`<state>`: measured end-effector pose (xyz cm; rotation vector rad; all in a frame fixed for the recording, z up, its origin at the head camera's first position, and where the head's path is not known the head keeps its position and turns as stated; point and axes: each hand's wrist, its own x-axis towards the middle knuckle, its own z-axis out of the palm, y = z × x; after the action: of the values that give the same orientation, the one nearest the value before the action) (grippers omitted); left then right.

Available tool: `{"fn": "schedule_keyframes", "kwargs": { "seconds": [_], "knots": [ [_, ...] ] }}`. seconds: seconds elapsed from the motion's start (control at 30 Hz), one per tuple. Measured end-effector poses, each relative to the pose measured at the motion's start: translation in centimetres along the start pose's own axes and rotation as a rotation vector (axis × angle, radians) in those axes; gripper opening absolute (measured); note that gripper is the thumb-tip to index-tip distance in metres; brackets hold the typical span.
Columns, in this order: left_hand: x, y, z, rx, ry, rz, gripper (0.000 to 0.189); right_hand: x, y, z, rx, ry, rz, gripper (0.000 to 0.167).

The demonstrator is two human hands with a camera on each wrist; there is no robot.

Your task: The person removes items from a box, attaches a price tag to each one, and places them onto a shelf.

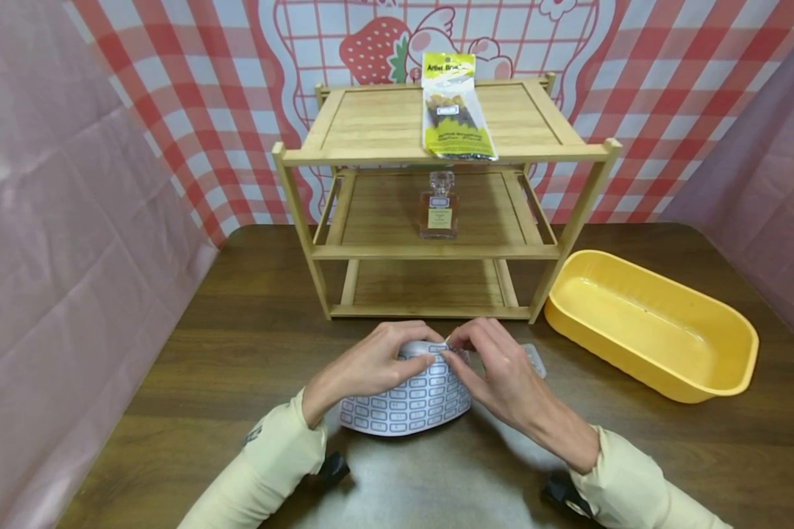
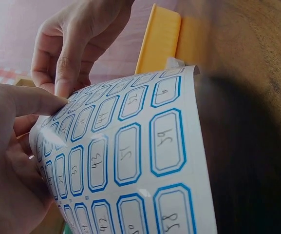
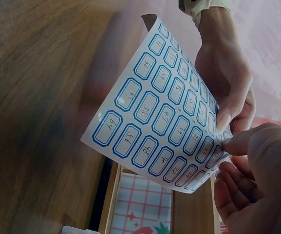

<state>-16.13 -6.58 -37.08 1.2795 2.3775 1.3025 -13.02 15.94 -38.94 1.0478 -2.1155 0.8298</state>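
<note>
A white sheet of label stickers (image 1: 403, 415), bowed into a curve, is held up over the table. Its blue-framed labels carry handwritten numbers, legible in the right wrist view on the sheet (image 3: 152, 114). My left hand (image 1: 380, 360) grips it at the upper left, thumb on the printed face. At the top edge my right hand (image 1: 503, 371) pinches it between thumb and index finger, close to the left fingertips. In the left wrist view the right thumb (image 2: 67, 73) presses near a corner label. Behind the right hand lies a clear plastic pack (image 1: 534, 360), partly hidden.
A three-tier wooden shelf (image 1: 437, 252) stands behind the hands. On its top lies a yellow brush packet (image 1: 459, 110); a perfume bottle (image 1: 439, 209) with a small label stands on the middle tier. To the right sits a yellow plastic basin (image 1: 648, 327).
</note>
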Motion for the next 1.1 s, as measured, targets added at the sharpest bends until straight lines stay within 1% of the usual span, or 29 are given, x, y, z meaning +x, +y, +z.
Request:
{"fn": "schedule_keyframes", "kwargs": {
  "seconds": [0.17,0.33,0.4,0.5,0.53,0.63,0.7,0.97,1.1],
  "knots": [
    [0.04,0.02,0.06,0.006,0.002,0.002,0.023,0.07,0.04,0.04,0.019,0.008,0.002,0.027],
    [0.10,0.07,0.09,0.006,-0.001,0.006,0.024,0.10,0.13,0.06,0.041,0.020,0.008,0.023],
    [0.11,0.09,0.09,0.004,-0.003,0.003,0.024,0.08,0.16,0.02,0.051,0.015,0.015,0.019],
    [0.11,0.13,0.08,0.005,-0.006,-0.004,0.025,0.06,0.21,-0.04,0.059,0.005,0.025,0.005],
    [0.10,0.14,0.07,0.005,-0.007,-0.006,0.025,0.07,0.23,-0.05,0.061,0.002,0.027,0.009],
    [0.09,0.18,0.05,0.007,-0.003,-0.011,0.025,0.07,0.25,-0.07,0.057,-0.004,0.035,0.029],
    [0.07,0.18,0.04,0.009,0.002,-0.012,0.024,0.05,0.25,-0.07,0.054,-0.007,0.042,0.036],
    [-0.11,0.18,-0.12,0.018,0.011,-0.025,0.024,-0.06,0.33,-0.09,0.043,-0.013,0.048,0.036],
    [-0.17,0.01,-0.13,0.036,0.012,-0.015,0.023,-0.09,0.37,-0.08,0.041,-0.014,0.046,0.037]
  ]
}}
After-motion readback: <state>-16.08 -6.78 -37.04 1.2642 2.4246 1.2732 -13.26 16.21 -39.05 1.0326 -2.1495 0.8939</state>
